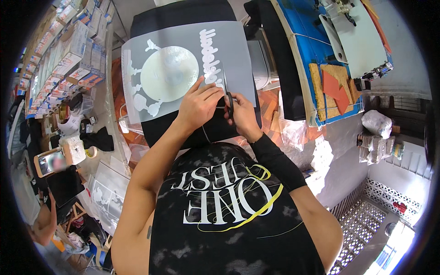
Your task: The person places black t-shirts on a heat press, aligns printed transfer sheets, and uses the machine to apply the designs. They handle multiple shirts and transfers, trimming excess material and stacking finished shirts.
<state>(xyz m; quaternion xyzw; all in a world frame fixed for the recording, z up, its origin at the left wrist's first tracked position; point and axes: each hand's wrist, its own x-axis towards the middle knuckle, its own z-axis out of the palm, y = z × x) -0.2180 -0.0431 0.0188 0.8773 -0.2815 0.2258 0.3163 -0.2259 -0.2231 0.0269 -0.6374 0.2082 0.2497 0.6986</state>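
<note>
A worker's right hand [244, 117] grips black scissors [230, 103] while the left hand [198, 106], fingers loosely extended, rests on a translucent sheet [237, 50] across a black surface [183, 13]; light, bendy and probably slick, it invites holding by its bare margins.

Centre bright | lower-right opening [399, 240] blown out (nearly white) | edges curved, dark

i see room over the sheet [236, 46] at far right, while left hand [198, 105], scissors [230, 106] and right hand [244, 115] crowd its near side.
</note>
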